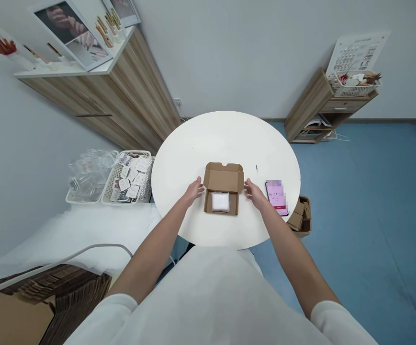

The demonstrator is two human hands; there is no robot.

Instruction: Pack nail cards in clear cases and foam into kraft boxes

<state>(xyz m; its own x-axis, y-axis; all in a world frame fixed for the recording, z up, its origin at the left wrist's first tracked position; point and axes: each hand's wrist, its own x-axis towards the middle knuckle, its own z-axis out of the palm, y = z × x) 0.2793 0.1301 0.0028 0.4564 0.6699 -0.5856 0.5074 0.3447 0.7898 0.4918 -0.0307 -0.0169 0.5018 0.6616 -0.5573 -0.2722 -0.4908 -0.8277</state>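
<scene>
A small brown cardboard box (224, 178) lies in the middle of the round white table, its lid raised on the far side. Inside the box rests a white, soft-looking wrapped packet (221, 201). My left hand (194, 190) is beside the box's left edge, fingers apart and holding nothing. At the right edge of the lid is my right hand (253, 192), also open, its fingertips close to the cardboard; I cannot tell whether they touch it. A phone (276, 198) with a pink screen lies to the right of my right hand.
Two white baskets stand left of the table (225, 129), one with plastic bags (89, 175), one with white cards (132, 177). A carton of cardboard pieces (302, 218) is at the right edge. Flattened cardboard (74, 306) stands lower left. A small dark object (256, 168) lies on the table.
</scene>
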